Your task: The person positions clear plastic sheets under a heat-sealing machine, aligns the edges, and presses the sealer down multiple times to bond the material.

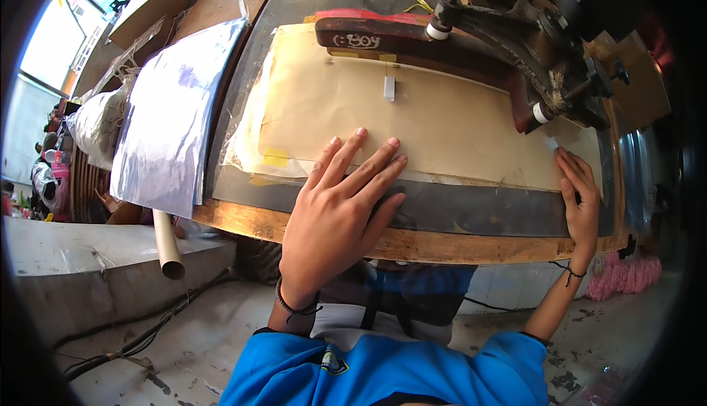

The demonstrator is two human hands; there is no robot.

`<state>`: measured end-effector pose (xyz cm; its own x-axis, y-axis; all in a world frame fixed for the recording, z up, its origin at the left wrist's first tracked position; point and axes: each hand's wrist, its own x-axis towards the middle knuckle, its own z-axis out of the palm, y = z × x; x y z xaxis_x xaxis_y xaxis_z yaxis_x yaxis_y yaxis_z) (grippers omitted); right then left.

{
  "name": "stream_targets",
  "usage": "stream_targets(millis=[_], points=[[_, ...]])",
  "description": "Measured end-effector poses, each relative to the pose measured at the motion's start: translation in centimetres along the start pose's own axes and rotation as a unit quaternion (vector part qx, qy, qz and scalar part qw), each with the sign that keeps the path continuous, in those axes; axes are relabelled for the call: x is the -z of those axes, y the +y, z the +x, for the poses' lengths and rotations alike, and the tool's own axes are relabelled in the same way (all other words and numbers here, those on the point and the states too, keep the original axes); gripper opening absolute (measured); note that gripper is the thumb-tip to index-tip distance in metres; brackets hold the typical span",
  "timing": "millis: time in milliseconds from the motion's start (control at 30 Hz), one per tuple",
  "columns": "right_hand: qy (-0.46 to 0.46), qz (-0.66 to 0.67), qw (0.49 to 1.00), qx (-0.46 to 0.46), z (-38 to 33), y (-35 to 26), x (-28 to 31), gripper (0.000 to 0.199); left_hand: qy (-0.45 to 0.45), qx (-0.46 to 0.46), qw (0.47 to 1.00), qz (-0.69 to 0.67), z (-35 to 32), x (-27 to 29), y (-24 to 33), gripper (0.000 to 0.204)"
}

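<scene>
A tan sheet (324, 97) lies on a dark grey board (479, 211) set on a wooden-edged table. My left hand (335, 203) is open, fingers spread and resting over the near edge of the sheet. At the sheet's right end my right hand (579, 196) rests with its fingers stretched out and close together; no held thing shows. A small white block (389, 89) sits on the sheet beyond my left fingertips. Behind it a dark red-brown bar (412, 44) with white markings spans the sheet's far side. Yellow tape (276, 159) marks the sheet's near left corner.
A black metal machine arm (508, 45) with white rollers stands over the back right. Clear plastic sheets (173, 122) overhang the table's left side. A cardboard tube (169, 248) juts out below them. Pink stringy material (624, 275) lies low on the right.
</scene>
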<state>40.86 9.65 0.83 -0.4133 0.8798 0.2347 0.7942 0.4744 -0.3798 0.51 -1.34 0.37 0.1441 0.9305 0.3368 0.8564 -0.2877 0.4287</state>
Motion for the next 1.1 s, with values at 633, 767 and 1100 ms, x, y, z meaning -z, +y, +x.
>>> stream_targets(millis=[633,767,1100], points=[[0.011,-0.001,1.000,0.011,0.1,-0.1,0.2,0.038,-0.008,-0.003,1.000,0.005,0.0,0.2,0.0,0.041],[0.033,0.010,0.999,-0.003,-0.3,0.2,0.1,0.036,-0.011,-0.009,1.000,0.014,0.0,0.2,0.1,0.041],[0.075,0.019,0.997,-0.023,-3.6,1.8,0.6,0.034,0.010,0.027,0.999,-0.041,-0.2,0.6,0.3,0.039]])
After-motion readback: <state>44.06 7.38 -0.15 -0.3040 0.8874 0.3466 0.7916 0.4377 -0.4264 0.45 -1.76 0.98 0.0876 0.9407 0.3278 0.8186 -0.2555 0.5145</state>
